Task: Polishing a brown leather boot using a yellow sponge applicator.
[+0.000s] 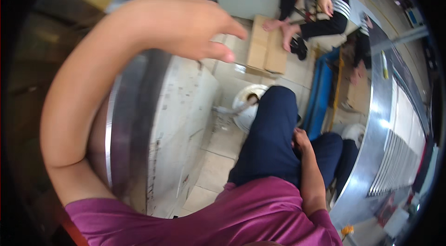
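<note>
My left hand (197, 28) is raised at the upper middle, with the arm bent in a wide arc from the left. Its thumb and forefinger stand apart and nothing shows between them. Below it is the pale, stained side of a cabinet-like panel (174, 120). My right hand (302, 139) rests low at my lap, against my dark blue trousers (269, 148). Its fingers curl inward and are partly hidden, so whatever they may hold cannot be made out.
A white bucket (244, 115) stands on the tiled floor (216, 169) beside my knee. Flattened cardboard (266, 48) lies beyond it, under another person's bare feet. A blue metal beam (319, 90) runs right of my knee. Farther right, a metal-edged worktop (357, 178) carries several thin strips (395, 165).
</note>
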Demonstrator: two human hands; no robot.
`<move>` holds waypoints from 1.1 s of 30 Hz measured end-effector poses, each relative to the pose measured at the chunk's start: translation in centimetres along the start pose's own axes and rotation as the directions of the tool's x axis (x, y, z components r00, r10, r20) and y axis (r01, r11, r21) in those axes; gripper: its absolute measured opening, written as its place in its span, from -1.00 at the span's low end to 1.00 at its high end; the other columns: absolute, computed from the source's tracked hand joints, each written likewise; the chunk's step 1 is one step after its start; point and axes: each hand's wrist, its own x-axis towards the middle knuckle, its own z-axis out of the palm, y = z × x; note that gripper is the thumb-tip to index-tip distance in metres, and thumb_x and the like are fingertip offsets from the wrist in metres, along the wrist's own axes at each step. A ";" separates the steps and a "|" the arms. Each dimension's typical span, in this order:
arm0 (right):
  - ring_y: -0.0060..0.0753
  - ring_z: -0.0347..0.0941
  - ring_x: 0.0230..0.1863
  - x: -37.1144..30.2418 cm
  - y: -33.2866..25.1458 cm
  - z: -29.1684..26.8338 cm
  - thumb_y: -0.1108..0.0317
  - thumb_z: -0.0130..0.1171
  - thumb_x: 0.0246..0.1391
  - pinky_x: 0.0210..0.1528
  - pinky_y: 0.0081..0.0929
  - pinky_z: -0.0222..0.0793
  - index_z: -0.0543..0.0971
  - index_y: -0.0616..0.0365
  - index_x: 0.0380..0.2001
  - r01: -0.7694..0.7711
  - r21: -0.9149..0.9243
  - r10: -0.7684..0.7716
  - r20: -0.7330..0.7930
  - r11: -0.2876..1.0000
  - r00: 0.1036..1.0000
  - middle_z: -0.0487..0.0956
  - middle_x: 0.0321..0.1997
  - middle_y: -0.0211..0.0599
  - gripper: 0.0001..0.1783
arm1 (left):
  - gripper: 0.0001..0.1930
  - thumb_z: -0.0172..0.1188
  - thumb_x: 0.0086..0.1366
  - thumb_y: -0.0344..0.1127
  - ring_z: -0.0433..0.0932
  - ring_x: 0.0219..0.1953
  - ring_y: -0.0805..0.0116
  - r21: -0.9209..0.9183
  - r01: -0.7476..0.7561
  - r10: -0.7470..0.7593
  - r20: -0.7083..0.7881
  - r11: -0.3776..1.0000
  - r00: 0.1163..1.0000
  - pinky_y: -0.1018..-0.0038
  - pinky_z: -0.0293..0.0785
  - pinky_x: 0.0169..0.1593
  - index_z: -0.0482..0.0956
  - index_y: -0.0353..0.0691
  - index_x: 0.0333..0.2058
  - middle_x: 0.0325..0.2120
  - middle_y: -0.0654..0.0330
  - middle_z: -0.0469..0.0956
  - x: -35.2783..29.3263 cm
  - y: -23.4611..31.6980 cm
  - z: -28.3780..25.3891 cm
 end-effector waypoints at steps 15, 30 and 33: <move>-0.10 0.61 -0.32 9.1 8.1 -0.3 0.39 0.07 0.30 -0.28 -0.11 0.53 0.62 0.22 -0.16 0.314 0.240 -0.333 0.040 0.919 0.942 0.62 -0.39 -0.16 -0.80 | -0.38 0.22 0.44 0.02 0.56 0.22 -0.08 -0.003 0.014 -0.014 0.051 1.000 0.999 0.09 0.46 0.29 0.45 -0.15 0.36 0.13 -0.06 0.63 -0.3 0.8 0.2; 0.27 0.62 -0.11 8.2 9.0 0.7 0.51 -0.04 0.26 -0.05 0.05 0.55 0.68 0.30 -0.18 0.383 -0.794 -0.494 0.121 0.473 0.861 0.69 -0.20 0.16 -0.72 | -0.38 0.21 0.44 0.05 0.52 0.26 -0.07 0.106 0.056 -0.072 0.157 0.993 0.985 0.09 0.43 0.33 0.43 -0.02 0.39 0.18 0.02 0.60 -0.8 1.8 0.4; -0.02 0.62 -0.26 11.1 15.5 -10.5 0.52 0.09 0.09 -0.18 -0.03 0.49 0.61 0.36 -0.06 0.370 -0.412 -0.523 -0.364 0.833 0.771 0.67 -0.32 0.05 -0.67 | -0.39 0.24 0.42 0.01 0.55 0.20 -0.15 0.143 -0.165 0.169 -0.020 0.976 0.985 0.06 0.48 0.26 0.45 -0.07 0.36 0.12 -0.06 0.63 2.8 1.5 -2.1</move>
